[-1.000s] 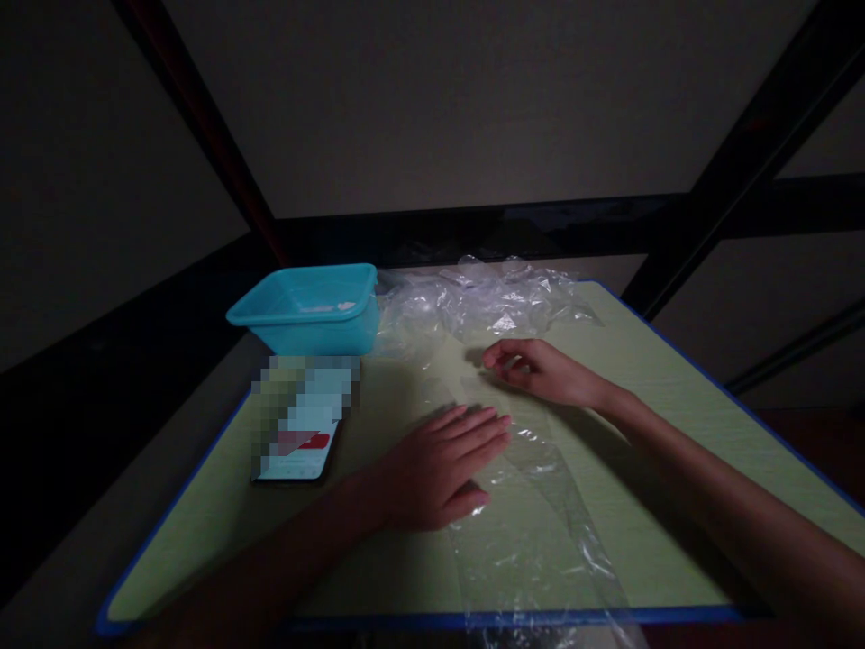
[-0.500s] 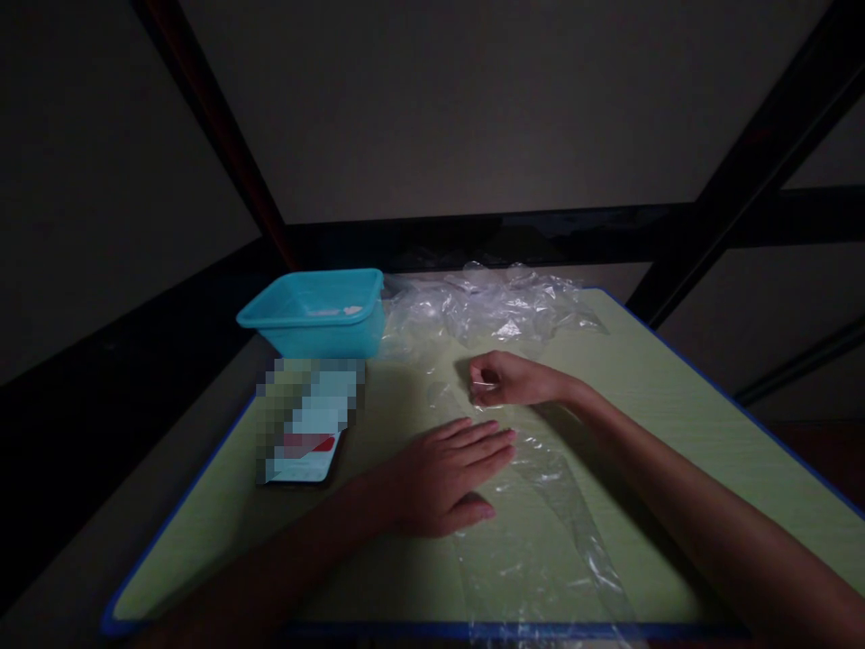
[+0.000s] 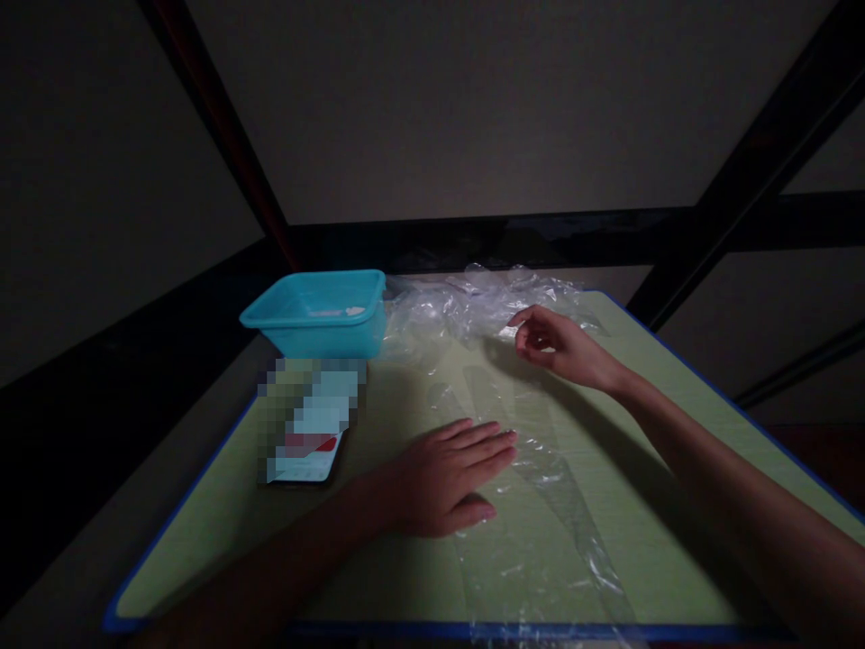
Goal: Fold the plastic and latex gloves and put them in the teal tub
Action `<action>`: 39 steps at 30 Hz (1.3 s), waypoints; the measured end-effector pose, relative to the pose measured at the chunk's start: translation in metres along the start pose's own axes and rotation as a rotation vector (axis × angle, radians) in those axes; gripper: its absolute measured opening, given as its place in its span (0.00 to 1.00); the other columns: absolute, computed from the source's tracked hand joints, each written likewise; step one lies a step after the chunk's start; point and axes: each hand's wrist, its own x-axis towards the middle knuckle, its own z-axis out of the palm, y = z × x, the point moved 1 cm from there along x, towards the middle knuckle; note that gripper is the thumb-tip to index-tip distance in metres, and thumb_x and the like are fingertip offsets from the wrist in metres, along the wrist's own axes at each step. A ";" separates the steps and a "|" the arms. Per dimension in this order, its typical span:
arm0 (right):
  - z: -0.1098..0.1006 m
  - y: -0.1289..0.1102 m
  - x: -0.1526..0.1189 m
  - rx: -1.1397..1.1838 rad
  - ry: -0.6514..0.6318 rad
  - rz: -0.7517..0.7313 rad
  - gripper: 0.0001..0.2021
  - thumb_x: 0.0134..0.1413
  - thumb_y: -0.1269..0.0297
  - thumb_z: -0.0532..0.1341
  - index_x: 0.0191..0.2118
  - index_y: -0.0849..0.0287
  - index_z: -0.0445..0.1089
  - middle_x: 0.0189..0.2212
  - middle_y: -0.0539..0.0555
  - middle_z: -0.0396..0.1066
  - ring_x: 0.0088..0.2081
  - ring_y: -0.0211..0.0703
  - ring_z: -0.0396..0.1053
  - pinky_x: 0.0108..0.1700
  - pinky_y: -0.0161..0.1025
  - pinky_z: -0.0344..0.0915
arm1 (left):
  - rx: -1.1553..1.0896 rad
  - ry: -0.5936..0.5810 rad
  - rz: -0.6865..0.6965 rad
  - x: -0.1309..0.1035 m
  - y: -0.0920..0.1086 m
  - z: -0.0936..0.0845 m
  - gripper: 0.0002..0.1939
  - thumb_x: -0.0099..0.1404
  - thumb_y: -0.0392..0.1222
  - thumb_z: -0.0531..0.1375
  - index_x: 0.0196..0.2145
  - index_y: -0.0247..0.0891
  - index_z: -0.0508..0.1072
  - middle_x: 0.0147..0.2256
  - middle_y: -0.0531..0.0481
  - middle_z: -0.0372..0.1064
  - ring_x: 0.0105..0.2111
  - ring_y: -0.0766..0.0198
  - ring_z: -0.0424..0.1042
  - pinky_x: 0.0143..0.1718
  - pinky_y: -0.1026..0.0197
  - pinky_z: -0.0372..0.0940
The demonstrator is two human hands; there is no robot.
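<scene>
A clear plastic bag [image 3: 520,541] lies flattened on the table, its near end reaching over the front edge. My left hand [image 3: 450,478] rests flat on it, palm down, with the fingers stretched out and the thumb apart. Beyond the bag's far end, my right hand [image 3: 554,342] is lifted above the table with loosely curled fingers, the index finger apart from the others. Nothing shows in its grasp. Behind it lies a heap of crumpled clear plastic bags [image 3: 439,315], partly covered by the hand.
A turquoise plastic basin [image 3: 317,338] with something pale inside stands at the back left. In front of it lies a lit phone [image 3: 307,464], partly blurred out. The light green table [image 3: 209,532] has a blue edge, and a wall rises behind it.
My right hand has let go of the flat bag's far end and moved up, away and to the right. That end now lies on the table. My left hand stays put.
</scene>
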 end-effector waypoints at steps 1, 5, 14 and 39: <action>-0.001 0.000 -0.005 -0.022 0.008 -0.001 0.13 0.44 0.69 0.58 0.38 0.58 0.59 0.27 0.50 0.65 0.26 0.36 0.63 0.29 0.37 0.61 | -0.004 0.008 0.004 0.000 0.000 0.000 0.29 0.64 0.46 0.53 0.60 0.35 0.52 0.62 0.43 0.45 0.62 0.57 0.43 0.61 0.50 0.42; 0.003 0.002 -0.028 -0.123 -0.030 0.012 0.07 0.48 0.67 0.55 0.37 0.59 0.62 0.31 0.54 0.69 0.30 0.40 0.66 0.32 0.39 0.64 | -0.018 0.011 0.005 0.000 0.001 -0.001 0.30 0.64 0.46 0.53 0.60 0.35 0.51 0.62 0.42 0.45 0.62 0.56 0.43 0.61 0.49 0.42; 0.002 0.003 -0.051 -0.433 -0.177 -0.122 0.17 0.52 0.72 0.50 0.47 0.60 0.66 0.47 0.58 0.70 0.47 0.46 0.68 0.49 0.46 0.63 | 0.094 0.255 -0.199 -0.003 -0.008 -0.013 0.23 0.65 0.37 0.47 0.58 0.34 0.55 0.58 0.39 0.57 0.58 0.57 0.55 0.59 0.48 0.50; 0.018 0.004 -0.051 -0.662 -0.231 -0.264 0.20 0.62 0.62 0.48 0.57 0.64 0.59 0.55 0.61 0.62 0.56 0.48 0.60 0.56 0.51 0.57 | 0.222 0.480 -0.357 -0.003 -0.036 -0.002 0.17 0.66 0.37 0.46 0.49 0.28 0.65 0.50 0.35 0.65 0.51 0.55 0.64 0.52 0.49 0.61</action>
